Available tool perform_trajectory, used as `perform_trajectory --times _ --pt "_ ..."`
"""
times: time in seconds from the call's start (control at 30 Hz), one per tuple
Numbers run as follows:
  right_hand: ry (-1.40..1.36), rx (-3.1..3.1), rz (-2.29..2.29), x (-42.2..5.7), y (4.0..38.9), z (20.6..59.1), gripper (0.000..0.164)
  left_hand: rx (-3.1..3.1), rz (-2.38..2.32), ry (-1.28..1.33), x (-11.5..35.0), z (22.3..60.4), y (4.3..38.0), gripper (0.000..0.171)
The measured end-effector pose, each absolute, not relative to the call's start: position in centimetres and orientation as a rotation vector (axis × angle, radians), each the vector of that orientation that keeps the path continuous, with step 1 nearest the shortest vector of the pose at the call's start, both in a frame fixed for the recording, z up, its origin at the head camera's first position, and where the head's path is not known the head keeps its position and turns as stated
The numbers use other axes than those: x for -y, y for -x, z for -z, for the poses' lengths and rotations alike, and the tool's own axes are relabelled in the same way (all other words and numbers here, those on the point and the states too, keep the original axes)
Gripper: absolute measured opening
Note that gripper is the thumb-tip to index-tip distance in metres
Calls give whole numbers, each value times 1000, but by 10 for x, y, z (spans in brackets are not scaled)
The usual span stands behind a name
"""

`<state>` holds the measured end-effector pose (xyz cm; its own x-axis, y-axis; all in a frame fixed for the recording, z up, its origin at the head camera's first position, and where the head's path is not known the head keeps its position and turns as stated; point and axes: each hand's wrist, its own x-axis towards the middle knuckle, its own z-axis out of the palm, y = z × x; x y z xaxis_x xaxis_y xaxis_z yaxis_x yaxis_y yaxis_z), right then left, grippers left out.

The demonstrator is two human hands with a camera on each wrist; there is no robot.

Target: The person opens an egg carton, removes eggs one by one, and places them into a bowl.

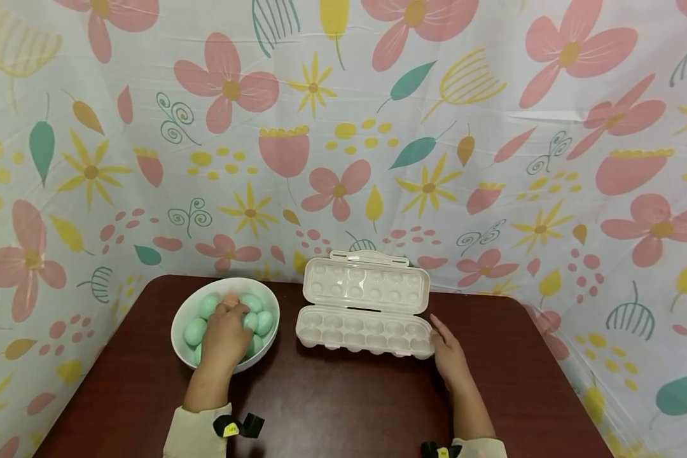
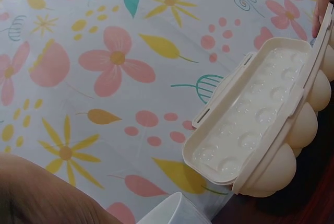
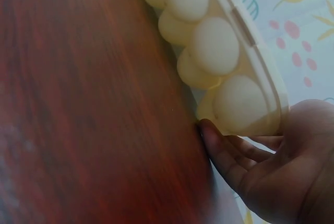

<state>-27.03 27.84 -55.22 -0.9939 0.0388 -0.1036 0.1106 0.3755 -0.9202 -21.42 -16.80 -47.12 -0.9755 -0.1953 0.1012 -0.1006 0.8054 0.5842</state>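
Observation:
A white bowl (image 1: 179,331) at the table's left holds several pale green eggs (image 1: 195,331). My left hand (image 1: 226,337) reaches down into it, palm down over the eggs; its fingertips are partly hidden, so whether it grips an egg does not show. Right of the bowl lies a cream plastic egg carton (image 1: 366,330), its lid (image 1: 366,285) folded back and its cups bare. Against the carton's right end rests my right hand (image 1: 451,356), fingers extended along that end. In the right wrist view the thumb (image 3: 222,151) touches the carton's lower corner.
The dark reddish-brown table (image 1: 343,401) carries the bowl and the carton near its back edge. A white cloth (image 1: 343,140) with printed flowers and leaves hangs behind the table and along its sides.

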Motion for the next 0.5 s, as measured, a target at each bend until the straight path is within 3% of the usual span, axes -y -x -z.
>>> perform_trajectory --times 0.5 --pt "-134 -2537 1726 -276 270 555 60 2855 900 -245 169 468 214 45"
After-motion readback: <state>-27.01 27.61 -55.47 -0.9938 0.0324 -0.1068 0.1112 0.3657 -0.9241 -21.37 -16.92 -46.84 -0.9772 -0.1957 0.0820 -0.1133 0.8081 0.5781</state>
